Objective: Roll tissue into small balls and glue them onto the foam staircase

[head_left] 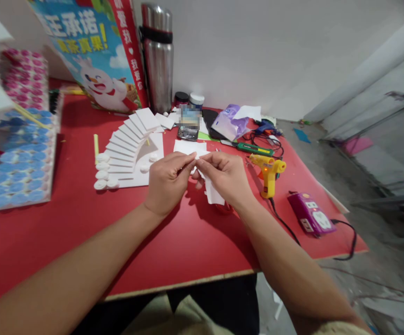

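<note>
Above the red table (pixel 174 251), my left hand (pixel 168 179) and my right hand (pixel 227 174) meet fingertip to fingertip. Both are closed in a pinch on a white paper strip (pixel 214 193), whose loose end hangs below the right hand. The pinched part is mostly covered by my fingers. Left of the hands stands a white fan-shaped stair model (pixel 127 146) on a white base. Several white rolled paper rosettes (pixel 102 175) sit by its lower end, and others lie on the base. A sheet of white paper (pixel 188 146) lies just behind my hands.
A yellow glue gun (pixel 268 174) and a purple box (pixel 309 215) with cords are at right. Behind lie a green cutter (pixel 254 149) and a phone (pixel 188 134). A steel thermos (pixel 158 65) and printed carton (pixel 97 56) stand behind; a blue-rosette model (pixel 23 172) stands left.
</note>
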Action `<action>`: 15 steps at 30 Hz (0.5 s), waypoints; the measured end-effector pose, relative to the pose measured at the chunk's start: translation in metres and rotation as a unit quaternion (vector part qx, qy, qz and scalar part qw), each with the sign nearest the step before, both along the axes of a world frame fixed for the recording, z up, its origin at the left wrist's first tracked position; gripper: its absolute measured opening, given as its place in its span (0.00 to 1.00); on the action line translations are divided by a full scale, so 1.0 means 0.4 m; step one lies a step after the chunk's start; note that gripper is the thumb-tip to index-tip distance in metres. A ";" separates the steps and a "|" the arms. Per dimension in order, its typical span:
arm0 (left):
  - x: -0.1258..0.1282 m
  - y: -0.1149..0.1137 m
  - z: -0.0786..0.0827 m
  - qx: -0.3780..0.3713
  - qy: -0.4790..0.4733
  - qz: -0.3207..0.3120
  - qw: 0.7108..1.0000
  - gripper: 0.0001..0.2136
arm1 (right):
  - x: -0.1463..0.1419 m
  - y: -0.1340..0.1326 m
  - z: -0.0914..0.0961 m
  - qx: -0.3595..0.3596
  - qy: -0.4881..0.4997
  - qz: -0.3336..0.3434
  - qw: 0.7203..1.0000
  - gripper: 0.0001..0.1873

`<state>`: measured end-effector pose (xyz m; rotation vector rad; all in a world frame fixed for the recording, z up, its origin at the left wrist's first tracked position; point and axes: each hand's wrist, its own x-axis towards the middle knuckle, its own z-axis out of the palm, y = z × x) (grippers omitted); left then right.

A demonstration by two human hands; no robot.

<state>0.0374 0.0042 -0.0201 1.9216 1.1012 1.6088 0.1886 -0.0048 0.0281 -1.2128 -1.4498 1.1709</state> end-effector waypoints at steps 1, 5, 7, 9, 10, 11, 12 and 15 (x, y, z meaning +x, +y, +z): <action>0.001 -0.003 -0.001 -0.002 0.016 -0.002 1.000 0.10 | 0.000 0.000 0.000 0.001 -0.006 -0.008 1.000 0.10; 0.003 -0.007 0.003 -0.017 0.029 -0.027 0.999 0.11 | 0.010 0.005 -0.004 0.010 -0.027 -0.014 0.999 0.12; 0.000 -0.003 0.011 -0.058 -0.004 -0.056 0.997 0.09 | 0.019 0.012 -0.006 0.003 -0.029 0.004 1.000 0.12; -0.008 0.007 0.020 -0.142 -0.058 -0.082 0.985 0.07 | 0.030 0.018 -0.008 -0.008 -0.032 0.027 0.999 0.11; -0.013 0.012 0.024 -0.191 -0.086 -0.093 0.973 0.06 | 0.034 0.021 -0.008 -0.012 -0.038 0.040 0.998 0.11; -0.019 0.018 0.028 -0.235 -0.107 -0.105 0.960 0.06 | 0.038 0.023 -0.008 -0.013 -0.045 0.052 0.998 0.11; -0.025 0.023 0.030 -0.271 -0.122 -0.118 0.948 0.07 | 0.041 0.024 -0.008 -0.010 -0.052 0.063 0.997 0.12; -0.035 0.032 0.030 -0.294 -0.128 -0.155 0.934 0.10 | 0.047 0.027 -0.007 0.012 -0.074 0.087 0.993 0.13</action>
